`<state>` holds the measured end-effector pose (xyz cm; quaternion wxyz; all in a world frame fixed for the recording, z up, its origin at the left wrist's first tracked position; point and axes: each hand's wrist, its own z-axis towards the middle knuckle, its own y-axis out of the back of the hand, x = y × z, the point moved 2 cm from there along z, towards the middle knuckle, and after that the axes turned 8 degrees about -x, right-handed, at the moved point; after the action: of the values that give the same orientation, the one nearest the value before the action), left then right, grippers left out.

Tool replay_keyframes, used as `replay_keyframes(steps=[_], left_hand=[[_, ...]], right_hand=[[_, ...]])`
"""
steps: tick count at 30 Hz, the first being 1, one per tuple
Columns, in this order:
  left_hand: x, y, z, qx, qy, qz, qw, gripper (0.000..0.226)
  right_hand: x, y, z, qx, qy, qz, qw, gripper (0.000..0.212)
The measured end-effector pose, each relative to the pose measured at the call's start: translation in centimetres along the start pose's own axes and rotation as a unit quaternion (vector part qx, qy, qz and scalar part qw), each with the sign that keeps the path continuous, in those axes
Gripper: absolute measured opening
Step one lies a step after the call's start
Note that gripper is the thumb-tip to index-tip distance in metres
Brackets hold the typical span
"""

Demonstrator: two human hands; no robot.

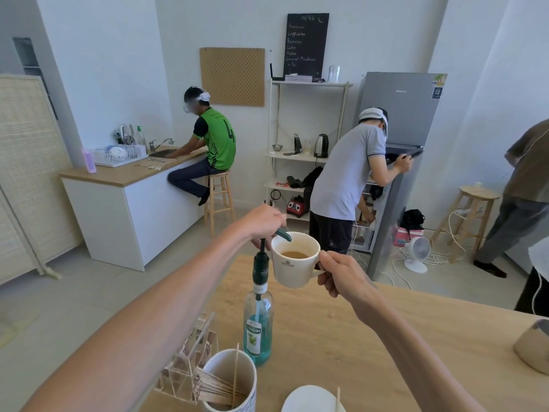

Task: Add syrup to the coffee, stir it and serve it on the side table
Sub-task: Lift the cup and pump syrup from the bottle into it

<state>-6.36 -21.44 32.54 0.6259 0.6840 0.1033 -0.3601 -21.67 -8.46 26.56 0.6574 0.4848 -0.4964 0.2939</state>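
Observation:
A clear syrup bottle (pixel 258 328) with blue-green syrup and a dark green pump stands on the wooden table (pixel 371 337). My left hand (pixel 263 223) rests on top of the pump head, whose spout (pixel 283 234) reaches over the rim of a white coffee cup (pixel 292 263). My right hand (pixel 341 273) holds that cup by its handle, lifted above the table beside the pump. Brown coffee shows inside the cup.
A white mug (pixel 230 382) of wooden stir sticks and a wooden rack stand at the table's near edge, next to a white saucer (pixel 312 399) with a stick on it. A beige bowl (pixel 534 346) sits at the right. Three people work beyond the table.

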Motion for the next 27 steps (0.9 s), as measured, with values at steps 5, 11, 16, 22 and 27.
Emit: replay_keyframes(steps=[5, 11, 16, 22, 27], left_hand=[[-0.3, -0.1, -0.3, 0.004, -0.010, 0.024, 1.000, 0.036], [-0.6, -0.1, -0.7, 0.008, -0.011, 0.034, 0.999, 0.037], [-0.8, -0.3, -1.1, 0.004, -0.004, 0.013, 1.000, 0.038], [-0.9, -0.3, -1.4, -0.005, -0.009, 0.011, 1.000, 0.038], [-0.7, -0.9, -1.8, 0.000, -0.008, 0.014, 1.000, 0.041]], right_hand=[[0.2, 0.1, 0.2, -0.003, 0.007, -0.001, 1.000, 0.037], [0.3, 0.1, 0.4, -0.001, 0.008, -0.003, 1.000, 0.037], [0.1, 0.0, 0.5, -0.003, 0.000, 0.005, 1.000, 0.037], [0.0, 0.0, 0.4, -0.007, 0.003, 0.023, 1.000, 0.036], [-0.6, -0.3, 0.6, 0.002, -0.001, 0.010, 1.000, 0.037]])
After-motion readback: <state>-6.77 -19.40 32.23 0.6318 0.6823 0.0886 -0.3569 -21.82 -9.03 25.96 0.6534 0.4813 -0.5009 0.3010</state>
